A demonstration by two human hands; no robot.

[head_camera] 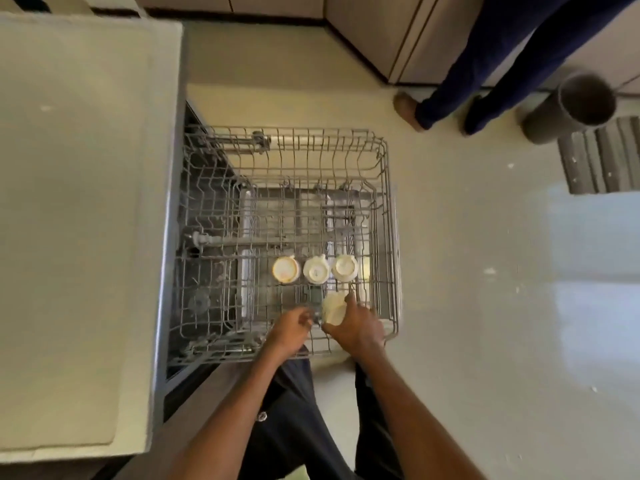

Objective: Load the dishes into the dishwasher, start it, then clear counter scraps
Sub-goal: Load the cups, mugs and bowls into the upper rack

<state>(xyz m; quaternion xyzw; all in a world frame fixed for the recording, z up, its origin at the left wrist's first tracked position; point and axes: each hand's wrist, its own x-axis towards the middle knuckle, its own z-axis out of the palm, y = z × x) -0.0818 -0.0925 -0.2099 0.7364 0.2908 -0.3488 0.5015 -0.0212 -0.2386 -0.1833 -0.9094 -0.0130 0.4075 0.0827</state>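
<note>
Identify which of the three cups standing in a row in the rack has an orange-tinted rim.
The cup at the left end of the row. Its rim is orange-tinted, while the middle cup and the right-end cup look plain cream-white.

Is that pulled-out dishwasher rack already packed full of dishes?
No: the rack holds only three cups in a row, while the right hand sets in a fourth cup; the rest is bare wire.

One head-worn camera looks steeply down, near above the pulled-out dishwasher rack [287, 216].
</note>
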